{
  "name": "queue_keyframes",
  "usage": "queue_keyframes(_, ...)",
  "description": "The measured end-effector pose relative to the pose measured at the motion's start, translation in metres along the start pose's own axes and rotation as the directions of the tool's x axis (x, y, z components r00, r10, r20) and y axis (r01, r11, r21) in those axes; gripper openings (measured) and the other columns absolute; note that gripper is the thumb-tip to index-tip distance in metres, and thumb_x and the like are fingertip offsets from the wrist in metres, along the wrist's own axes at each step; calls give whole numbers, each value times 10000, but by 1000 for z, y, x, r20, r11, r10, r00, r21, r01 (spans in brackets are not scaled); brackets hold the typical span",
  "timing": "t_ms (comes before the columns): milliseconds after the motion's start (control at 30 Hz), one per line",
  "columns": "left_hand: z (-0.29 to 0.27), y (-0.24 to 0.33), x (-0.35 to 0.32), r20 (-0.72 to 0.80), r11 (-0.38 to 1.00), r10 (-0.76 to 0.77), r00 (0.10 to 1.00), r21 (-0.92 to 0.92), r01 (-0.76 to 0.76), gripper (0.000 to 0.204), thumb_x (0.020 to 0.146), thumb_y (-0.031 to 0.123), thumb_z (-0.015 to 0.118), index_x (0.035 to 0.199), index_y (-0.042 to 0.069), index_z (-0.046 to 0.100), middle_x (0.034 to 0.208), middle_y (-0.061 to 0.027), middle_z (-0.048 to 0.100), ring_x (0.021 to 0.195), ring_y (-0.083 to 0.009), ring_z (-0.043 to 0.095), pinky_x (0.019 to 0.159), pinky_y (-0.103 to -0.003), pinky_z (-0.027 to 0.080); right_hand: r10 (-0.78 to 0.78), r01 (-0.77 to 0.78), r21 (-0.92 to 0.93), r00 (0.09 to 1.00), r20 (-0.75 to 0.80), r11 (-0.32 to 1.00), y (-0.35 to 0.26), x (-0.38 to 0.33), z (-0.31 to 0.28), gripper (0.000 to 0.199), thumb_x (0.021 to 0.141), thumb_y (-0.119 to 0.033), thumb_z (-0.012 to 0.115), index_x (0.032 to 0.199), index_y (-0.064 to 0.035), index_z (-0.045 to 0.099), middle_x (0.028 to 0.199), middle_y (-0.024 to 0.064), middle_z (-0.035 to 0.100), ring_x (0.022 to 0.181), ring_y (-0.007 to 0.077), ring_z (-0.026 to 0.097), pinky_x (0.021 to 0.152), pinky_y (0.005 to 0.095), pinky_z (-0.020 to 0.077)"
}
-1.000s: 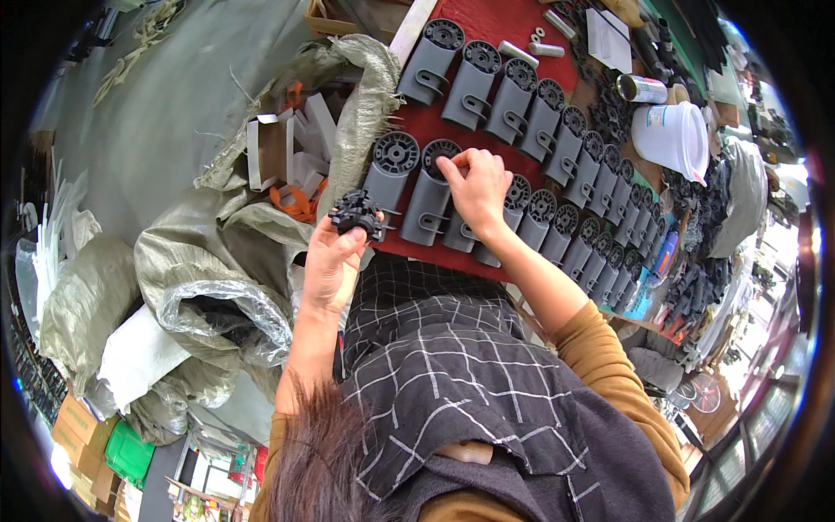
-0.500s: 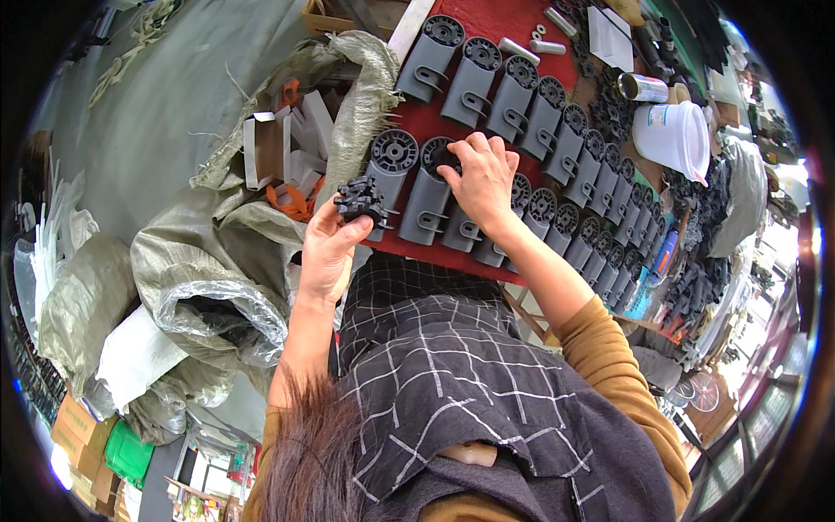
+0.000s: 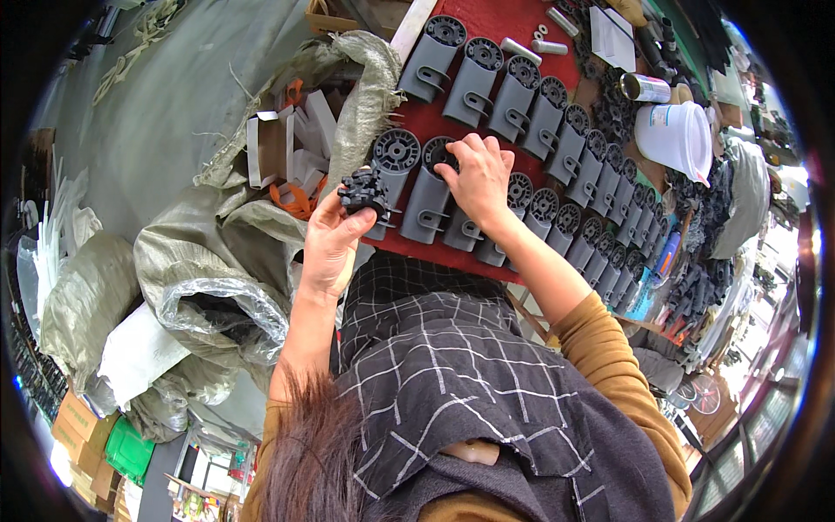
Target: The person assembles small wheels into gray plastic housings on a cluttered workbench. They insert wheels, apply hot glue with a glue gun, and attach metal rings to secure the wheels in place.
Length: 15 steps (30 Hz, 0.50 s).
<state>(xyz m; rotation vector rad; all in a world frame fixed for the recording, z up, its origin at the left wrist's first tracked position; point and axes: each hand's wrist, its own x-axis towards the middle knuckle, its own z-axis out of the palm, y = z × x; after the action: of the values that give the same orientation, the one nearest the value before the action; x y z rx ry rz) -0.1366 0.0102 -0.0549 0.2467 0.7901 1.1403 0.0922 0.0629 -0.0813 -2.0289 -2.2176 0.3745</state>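
my left hand [image 3: 333,248] squeezed black parts [image 3: 361,191]. the black cap [image 3: 436,155] on a grey tube [image 3: 425,206] sat under my right hand [image 3: 480,180]; i couldn't tell if it pinched. gentle, even fingers seemed best.

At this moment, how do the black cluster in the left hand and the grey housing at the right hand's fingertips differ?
The black cluster is jagged; the grey housing has a smooth, long body with a round black end. The cluster is smaller than the housing. The left hand holds the cluster; the housing rests on the red tabletop, with the right hand at its round end. Both include black parts.
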Motion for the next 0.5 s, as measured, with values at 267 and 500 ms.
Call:
queue_keyframes(267, 2, 0, -1, -7, 997, -72, 997, 19, 72, 396, 833, -41, 682, 1220, 4, 607, 1120, -38, 655, 1033, -122, 609, 948, -278, 474, -104, -73, 762, 978, 181, 644, -45, -5, -42, 187, 837, -264, 713, 921, -103, 755, 876, 60, 615, 883, 225, 564, 759, 359, 427)
queue_keyframes(500, -3, -2, 0, -53, 996, -84, 995, -25, 83, 421, 841, -61, 672, 1245, 8, 580, 1119, -48, 655, 1035, -133, 615, 948, -284, 488, -37, -201, 782, 961, 275, 591, -49, -4, -49, 182, 844, -162, 712, 926, 0, 703, 844, 45, 576, 811, 143, 546, 732, 284, 429)
